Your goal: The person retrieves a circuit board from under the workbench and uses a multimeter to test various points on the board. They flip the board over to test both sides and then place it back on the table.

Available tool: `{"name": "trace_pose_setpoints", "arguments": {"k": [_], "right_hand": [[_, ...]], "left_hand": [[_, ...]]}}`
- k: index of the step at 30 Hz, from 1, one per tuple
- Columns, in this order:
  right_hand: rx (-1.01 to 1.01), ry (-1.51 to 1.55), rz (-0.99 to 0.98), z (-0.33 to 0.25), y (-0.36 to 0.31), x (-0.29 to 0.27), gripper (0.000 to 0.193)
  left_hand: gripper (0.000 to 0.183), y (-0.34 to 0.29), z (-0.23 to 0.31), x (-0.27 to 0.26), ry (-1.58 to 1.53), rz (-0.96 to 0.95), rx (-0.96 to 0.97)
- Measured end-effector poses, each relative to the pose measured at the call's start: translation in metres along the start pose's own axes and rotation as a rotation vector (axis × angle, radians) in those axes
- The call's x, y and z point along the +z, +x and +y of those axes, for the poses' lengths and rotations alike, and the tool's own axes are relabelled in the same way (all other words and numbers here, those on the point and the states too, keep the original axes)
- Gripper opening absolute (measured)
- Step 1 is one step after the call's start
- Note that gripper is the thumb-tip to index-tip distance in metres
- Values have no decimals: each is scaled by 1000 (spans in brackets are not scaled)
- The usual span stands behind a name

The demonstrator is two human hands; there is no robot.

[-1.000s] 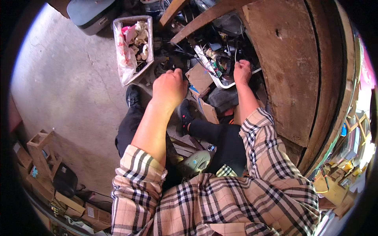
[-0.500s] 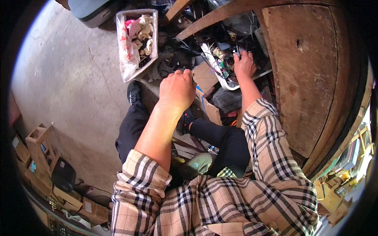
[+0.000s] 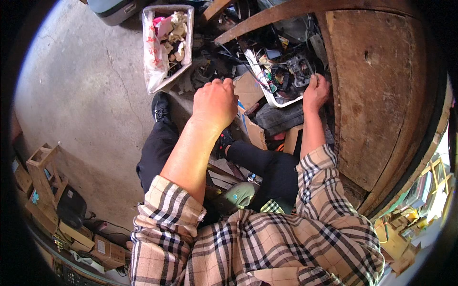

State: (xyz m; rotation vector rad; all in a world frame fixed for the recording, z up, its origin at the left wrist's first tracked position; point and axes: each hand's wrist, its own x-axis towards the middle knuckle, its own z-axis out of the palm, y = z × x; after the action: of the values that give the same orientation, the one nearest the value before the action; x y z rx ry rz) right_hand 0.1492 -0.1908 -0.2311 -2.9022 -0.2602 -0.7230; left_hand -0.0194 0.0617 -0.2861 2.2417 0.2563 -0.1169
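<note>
My left hand (image 3: 214, 102) is closed in a fist in front of the cardboard (image 3: 249, 90). Its fingers curl away from view, and anything inside them is hidden. My right hand (image 3: 316, 93) is at the right side of a white tray (image 3: 281, 102), with thumb and fingers bent together by the rim. What it grips there, if anything, does not show. Heaped in the tray are a green circuit board (image 3: 272, 80), a grey metal-looking part (image 3: 300, 69), a dark round part (image 3: 280, 75) and thin wires.
A plastic-lined box (image 3: 189, 50) of crumpled scraps stands far left of the tray. A wooden panel (image 3: 374, 95) rises close on the right, and a curved wooden bar (image 3: 267, 25) crosses behind the tray. A dark case (image 3: 279, 119) lies before it. Cartons (image 3: 107, 252) sit lower left.
My right hand has moved right and toward me, from over the parts to the tray's right side, uncovering the grey part. My left hand stays closed in nearly the same place.
</note>
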Motion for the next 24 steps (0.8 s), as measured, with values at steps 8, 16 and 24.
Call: {"name": "trace_pose_setpoints", "arguments": {"k": [8,16,24], "right_hand": [[-119,106,-53,-19,-58,-41,16],[-321,191,-199,-52,-107,-76,16],[-650,108,-222,-47,-132,-95,31]], "left_hand": [[32,4,-7,3,7,8,-6],[30,5,-13,5,30,27,-8],[29,5,-22,2,52,48,-31]]}}
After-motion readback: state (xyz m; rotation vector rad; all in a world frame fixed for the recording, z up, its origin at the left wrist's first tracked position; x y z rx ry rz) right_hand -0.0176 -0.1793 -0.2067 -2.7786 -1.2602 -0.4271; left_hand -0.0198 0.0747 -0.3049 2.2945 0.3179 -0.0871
